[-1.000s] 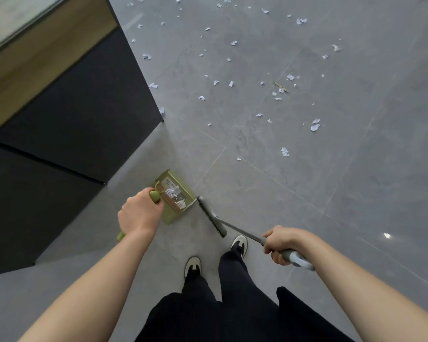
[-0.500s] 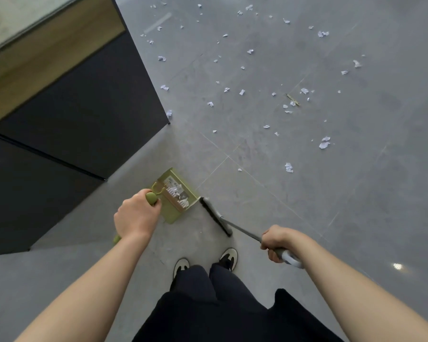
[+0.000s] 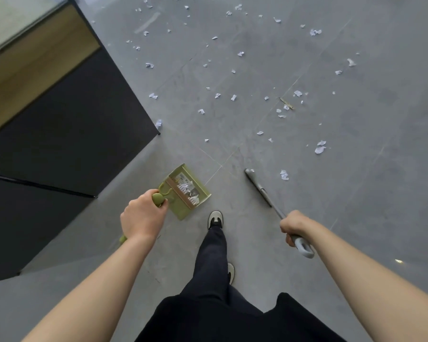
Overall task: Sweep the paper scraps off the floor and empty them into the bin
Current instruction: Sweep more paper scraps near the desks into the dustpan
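Note:
My left hand grips the handle of a green dustpan held just above the grey floor; white paper scraps lie inside it. My right hand grips the grey handle of a broom, whose head points forward and left, close to a scrap. Several white paper scraps are scattered over the floor ahead, out to the top edge. No bin is in view.
A dark cabinet with a wood-coloured top band fills the left side; one scrap lies at its corner. A thin yellowish strip lies among the scraps. My feet stand between dustpan and broom.
I have stepped forward, left foot leading. The broom swung right, away from the dustpan, and its head now points toward the scraps. The dustpan stayed in my left hand.

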### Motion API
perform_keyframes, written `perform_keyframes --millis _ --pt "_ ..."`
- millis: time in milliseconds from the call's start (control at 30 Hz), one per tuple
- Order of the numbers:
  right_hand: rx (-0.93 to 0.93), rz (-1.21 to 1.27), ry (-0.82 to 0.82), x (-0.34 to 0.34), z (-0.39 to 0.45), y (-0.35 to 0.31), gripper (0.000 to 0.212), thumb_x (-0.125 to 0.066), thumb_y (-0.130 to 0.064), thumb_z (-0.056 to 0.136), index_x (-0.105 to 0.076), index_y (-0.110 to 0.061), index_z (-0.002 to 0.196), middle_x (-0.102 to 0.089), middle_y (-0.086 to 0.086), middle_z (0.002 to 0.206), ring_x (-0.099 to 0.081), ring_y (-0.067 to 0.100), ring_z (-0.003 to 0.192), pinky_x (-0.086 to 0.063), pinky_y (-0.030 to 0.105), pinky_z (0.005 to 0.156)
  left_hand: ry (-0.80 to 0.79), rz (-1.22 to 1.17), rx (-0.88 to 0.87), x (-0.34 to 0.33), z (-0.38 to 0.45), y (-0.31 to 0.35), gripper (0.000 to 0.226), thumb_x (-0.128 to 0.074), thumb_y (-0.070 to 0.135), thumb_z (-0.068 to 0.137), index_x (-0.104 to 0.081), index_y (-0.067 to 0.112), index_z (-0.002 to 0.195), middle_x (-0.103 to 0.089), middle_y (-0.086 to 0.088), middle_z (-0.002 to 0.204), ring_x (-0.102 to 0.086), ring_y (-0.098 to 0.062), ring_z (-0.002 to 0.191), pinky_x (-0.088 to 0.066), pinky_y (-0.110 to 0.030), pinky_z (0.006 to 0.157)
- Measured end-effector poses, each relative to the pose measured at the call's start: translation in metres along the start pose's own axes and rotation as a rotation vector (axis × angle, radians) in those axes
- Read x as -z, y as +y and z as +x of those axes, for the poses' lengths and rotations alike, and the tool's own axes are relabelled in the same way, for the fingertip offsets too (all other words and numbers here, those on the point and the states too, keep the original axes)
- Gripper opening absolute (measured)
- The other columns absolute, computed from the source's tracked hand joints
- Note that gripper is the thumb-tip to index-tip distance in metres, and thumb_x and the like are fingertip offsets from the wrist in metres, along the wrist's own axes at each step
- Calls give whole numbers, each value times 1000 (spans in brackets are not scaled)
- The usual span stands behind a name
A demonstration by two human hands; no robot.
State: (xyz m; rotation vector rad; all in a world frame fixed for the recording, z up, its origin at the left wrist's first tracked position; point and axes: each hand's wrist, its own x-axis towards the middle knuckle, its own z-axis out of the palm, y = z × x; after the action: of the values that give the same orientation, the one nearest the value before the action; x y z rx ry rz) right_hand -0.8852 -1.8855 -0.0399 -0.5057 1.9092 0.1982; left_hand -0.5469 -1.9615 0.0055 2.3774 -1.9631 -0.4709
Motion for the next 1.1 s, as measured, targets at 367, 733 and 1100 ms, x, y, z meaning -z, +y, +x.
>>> perform_keyframes --millis 367,733,1100 --pt "-140 322 -225 60 31 -55 18 -40 6 88 -47 -5 99 -37 1 53 -31 12 39 -27 20 45 -86 22 -98 4 104 89 19 -59 44 88 -68 29 94 -67 -3 76 -63 -32 72 -47 -33 64" --pt "-199 377 -184 125 65 -53 17 -35 6 86 -43 -9 84 -36 -3 46 -29 12 40 -27 20 45 -95 21 -131 -2 145 172 19 -57 45 89 -67 28 90 -63 1 70 -56 -25 63 -49 -32 61" --pt "-53 207 -46 256 113 -29 31 -36 3 89 -50 8 116 -44 9 52 -41 17 39 -35 24 43 -73 16 -65 -25 131 287 17 -60 42 89 -69 28 93 -62 0 71 -51 -25 63 -41 -31 62"
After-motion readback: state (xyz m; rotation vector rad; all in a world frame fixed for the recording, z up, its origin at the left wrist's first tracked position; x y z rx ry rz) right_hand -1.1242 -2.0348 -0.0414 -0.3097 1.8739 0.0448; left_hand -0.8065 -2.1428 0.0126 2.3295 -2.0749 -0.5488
